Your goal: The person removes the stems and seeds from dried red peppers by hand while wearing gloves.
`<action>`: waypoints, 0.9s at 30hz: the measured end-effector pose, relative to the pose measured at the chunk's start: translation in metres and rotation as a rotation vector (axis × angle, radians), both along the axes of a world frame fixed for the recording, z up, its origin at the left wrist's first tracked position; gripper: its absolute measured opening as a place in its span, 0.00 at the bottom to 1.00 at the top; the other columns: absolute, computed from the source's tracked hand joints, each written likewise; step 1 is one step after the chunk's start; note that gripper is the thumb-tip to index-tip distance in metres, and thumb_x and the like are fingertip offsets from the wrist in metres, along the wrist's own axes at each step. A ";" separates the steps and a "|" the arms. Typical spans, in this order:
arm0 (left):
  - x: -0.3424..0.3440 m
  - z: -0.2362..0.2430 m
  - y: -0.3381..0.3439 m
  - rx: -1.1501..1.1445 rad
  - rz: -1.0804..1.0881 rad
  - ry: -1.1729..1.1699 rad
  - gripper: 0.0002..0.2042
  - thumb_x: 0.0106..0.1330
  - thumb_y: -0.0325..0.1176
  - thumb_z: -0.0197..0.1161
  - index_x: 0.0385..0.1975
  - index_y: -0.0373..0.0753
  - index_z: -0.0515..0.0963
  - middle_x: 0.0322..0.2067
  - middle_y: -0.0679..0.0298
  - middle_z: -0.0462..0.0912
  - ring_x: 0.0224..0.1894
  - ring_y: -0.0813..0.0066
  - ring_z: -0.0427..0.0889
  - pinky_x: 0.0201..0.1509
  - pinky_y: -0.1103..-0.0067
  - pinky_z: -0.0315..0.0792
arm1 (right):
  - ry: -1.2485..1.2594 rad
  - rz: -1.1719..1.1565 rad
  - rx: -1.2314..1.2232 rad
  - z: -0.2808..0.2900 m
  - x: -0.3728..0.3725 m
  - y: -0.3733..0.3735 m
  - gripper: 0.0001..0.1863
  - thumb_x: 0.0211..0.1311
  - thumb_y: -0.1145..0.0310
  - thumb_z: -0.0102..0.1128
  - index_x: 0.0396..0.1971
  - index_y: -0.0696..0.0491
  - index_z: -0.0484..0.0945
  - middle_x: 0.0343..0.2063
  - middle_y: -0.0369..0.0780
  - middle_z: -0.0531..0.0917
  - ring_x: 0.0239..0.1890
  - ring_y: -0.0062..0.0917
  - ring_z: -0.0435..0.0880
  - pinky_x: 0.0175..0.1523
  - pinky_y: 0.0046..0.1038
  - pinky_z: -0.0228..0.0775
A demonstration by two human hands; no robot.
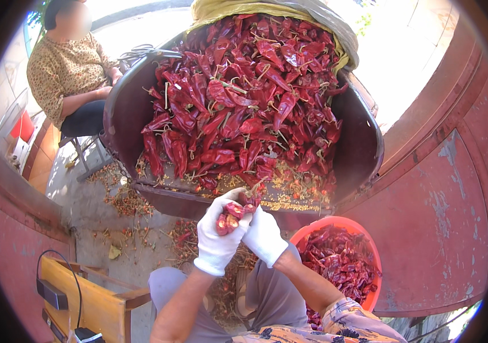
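Both my hands wear white gloves and meet just in front of the cart's near edge. My left hand [217, 239] is closed around a small bunch of dried red chili peppers [230, 220], some with pale, open ends showing. Against it, my right hand [265, 239] is closed at the same bunch, its fingertips partly hidden; dry stems stick up above the fingers. Beyond them a large heap of dried red chili peppers [244, 97] fills the dark metal cart [360, 137]. Loose yellow seeds [284, 200] and stem bits lie along its near floor.
An orange-red basin [376, 257] of red chili pieces stands beside my right knee. Stems and scraps [126, 197] litter the ground. At lower left is a wooden stool [101, 303] with a cable. Another person [72, 74] sits at far left. Red metal panels [427, 228] flank both sides.
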State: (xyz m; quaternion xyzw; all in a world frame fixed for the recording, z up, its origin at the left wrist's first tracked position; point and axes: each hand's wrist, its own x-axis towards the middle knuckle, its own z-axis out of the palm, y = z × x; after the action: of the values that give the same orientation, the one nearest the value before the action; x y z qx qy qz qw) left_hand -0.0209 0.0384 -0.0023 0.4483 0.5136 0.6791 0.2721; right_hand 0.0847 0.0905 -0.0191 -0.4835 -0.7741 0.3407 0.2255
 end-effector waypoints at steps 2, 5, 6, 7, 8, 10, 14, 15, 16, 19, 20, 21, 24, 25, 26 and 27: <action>-0.001 0.000 0.002 -0.047 -0.017 -0.318 0.16 0.56 0.26 0.69 0.45 0.36 0.77 0.38 0.66 0.81 0.41 0.79 0.79 0.48 0.81 0.73 | -0.013 -0.029 -0.087 0.015 0.001 -0.004 0.29 0.58 0.55 0.60 0.54 0.56 0.64 0.30 0.55 0.82 0.35 0.51 0.82 0.38 0.46 0.72; -0.015 -0.002 0.005 -0.048 -0.060 -0.641 0.10 0.59 0.22 0.64 0.40 0.39 0.75 0.38 0.65 0.80 0.41 0.74 0.81 0.49 0.77 0.74 | 0.319 0.111 -0.100 0.005 0.013 -0.003 0.33 0.59 0.47 0.60 0.57 0.53 0.64 0.27 0.43 0.82 0.27 0.33 0.82 0.35 0.31 0.71; -0.025 -0.004 0.002 -0.050 -0.154 -0.723 0.12 0.59 0.22 0.63 0.42 0.38 0.74 0.38 0.64 0.80 0.40 0.71 0.82 0.48 0.75 0.76 | 0.356 0.119 -0.302 0.022 0.016 -0.004 0.32 0.62 0.48 0.58 0.58 0.53 0.66 0.27 0.38 0.80 0.25 0.25 0.78 0.33 0.26 0.69; -0.032 -0.003 0.001 -0.052 -0.249 -0.805 0.14 0.59 0.21 0.62 0.45 0.38 0.73 0.38 0.63 0.80 0.39 0.69 0.83 0.47 0.73 0.77 | 0.392 0.125 -0.504 0.040 0.020 -0.006 0.31 0.64 0.48 0.56 0.59 0.53 0.67 0.26 0.34 0.79 0.24 0.18 0.74 0.31 0.22 0.67; -0.031 0.001 0.001 -0.053 -0.264 -0.878 0.19 0.58 0.21 0.62 0.50 0.37 0.70 0.38 0.61 0.80 0.37 0.65 0.84 0.44 0.70 0.79 | 0.449 0.129 -0.587 0.041 0.027 -0.006 0.30 0.68 0.47 0.49 0.60 0.53 0.69 0.30 0.32 0.78 0.21 0.10 0.66 0.25 0.15 0.57; -0.031 0.009 -0.002 -0.070 -0.338 -0.884 0.20 0.58 0.22 0.63 0.51 0.37 0.70 0.38 0.60 0.80 0.37 0.66 0.83 0.44 0.70 0.80 | 0.473 0.108 -0.429 0.045 0.034 0.000 0.27 0.70 0.47 0.47 0.55 0.53 0.75 0.31 0.32 0.79 0.24 0.11 0.70 0.26 0.16 0.60; -0.031 0.008 -0.005 -0.168 -0.444 -0.759 0.24 0.55 0.22 0.63 0.54 0.35 0.69 0.37 0.62 0.79 0.37 0.69 0.81 0.45 0.72 0.78 | 0.543 0.025 -0.398 0.063 0.031 0.009 0.16 0.69 0.59 0.55 0.49 0.52 0.79 0.28 0.30 0.80 0.25 0.10 0.71 0.26 0.15 0.62; -0.030 0.008 -0.003 -0.191 -0.482 -0.729 0.25 0.54 0.22 0.63 0.54 0.34 0.69 0.37 0.62 0.79 0.37 0.70 0.80 0.45 0.72 0.77 | 0.544 0.065 -0.457 0.071 0.030 0.012 0.15 0.68 0.61 0.56 0.48 0.52 0.80 0.29 0.30 0.80 0.25 0.10 0.71 0.26 0.15 0.61; -0.029 0.011 -0.006 -0.219 -0.535 -0.698 0.21 0.57 0.25 0.64 0.52 0.35 0.71 0.39 0.68 0.79 0.42 0.80 0.77 0.50 0.79 0.71 | 0.553 0.088 -0.501 0.074 0.030 0.015 0.13 0.67 0.63 0.57 0.47 0.52 0.80 0.29 0.30 0.80 0.25 0.10 0.72 0.27 0.16 0.63; -0.027 0.008 -0.005 -0.196 -0.598 -0.721 0.18 0.58 0.26 0.64 0.48 0.36 0.72 0.38 0.70 0.78 0.42 0.81 0.77 0.49 0.81 0.71 | 0.584 0.120 -0.498 0.074 0.025 0.016 0.09 0.65 0.68 0.60 0.43 0.52 0.81 0.30 0.32 0.81 0.28 0.13 0.76 0.33 0.19 0.69; -0.027 0.010 -0.005 -0.244 -0.611 -0.689 0.16 0.58 0.26 0.66 0.46 0.37 0.72 0.36 0.72 0.77 0.41 0.83 0.76 0.48 0.81 0.71 | 0.592 0.095 -0.399 0.069 0.022 0.013 0.08 0.64 0.70 0.60 0.42 0.52 0.82 0.30 0.33 0.82 0.30 0.15 0.78 0.35 0.20 0.71; -0.025 0.011 -0.006 -0.243 -0.584 -0.606 0.17 0.57 0.26 0.67 0.46 0.37 0.72 0.36 0.72 0.77 0.41 0.84 0.76 0.47 0.82 0.71 | 0.600 0.071 -0.304 0.064 0.020 0.011 0.07 0.63 0.72 0.61 0.40 0.53 0.82 0.31 0.34 0.82 0.32 0.16 0.80 0.38 0.21 0.73; -0.018 0.015 -0.004 -0.255 -0.501 -0.411 0.16 0.56 0.27 0.70 0.44 0.38 0.75 0.35 0.72 0.79 0.38 0.86 0.75 0.44 0.82 0.73 | 0.482 0.220 0.334 0.048 0.021 0.013 0.14 0.54 0.78 0.65 0.42 0.53 0.81 0.35 0.38 0.83 0.38 0.26 0.83 0.46 0.24 0.74; -0.017 0.015 -0.005 -0.282 -0.487 -0.402 0.15 0.57 0.27 0.70 0.43 0.38 0.76 0.35 0.72 0.79 0.37 0.86 0.76 0.44 0.82 0.73 | 0.456 0.241 0.422 0.048 0.021 0.014 0.16 0.53 0.79 0.66 0.44 0.52 0.81 0.35 0.38 0.83 0.37 0.27 0.83 0.45 0.24 0.74; -0.017 0.015 -0.006 -0.309 -0.474 -0.393 0.14 0.57 0.27 0.70 0.43 0.37 0.77 0.35 0.72 0.80 0.37 0.87 0.76 0.43 0.82 0.73 | 0.474 0.250 0.412 0.047 0.022 0.012 0.16 0.54 0.78 0.65 0.44 0.52 0.81 0.34 0.38 0.83 0.35 0.26 0.83 0.42 0.23 0.74; -0.018 0.014 -0.006 -0.336 -0.457 -0.382 0.13 0.57 0.27 0.69 0.42 0.37 0.78 0.34 0.72 0.80 0.37 0.87 0.76 0.43 0.83 0.73 | 0.494 0.261 0.402 0.046 0.023 0.011 0.15 0.56 0.77 0.64 0.45 0.52 0.81 0.34 0.37 0.83 0.32 0.24 0.82 0.39 0.22 0.73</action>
State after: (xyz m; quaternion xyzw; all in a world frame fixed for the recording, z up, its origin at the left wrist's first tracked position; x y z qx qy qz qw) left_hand -0.0387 0.0320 0.0122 0.3655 0.4442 0.5782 0.5786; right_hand 0.1075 0.1014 0.0266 -0.2292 -0.8032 0.3141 0.4512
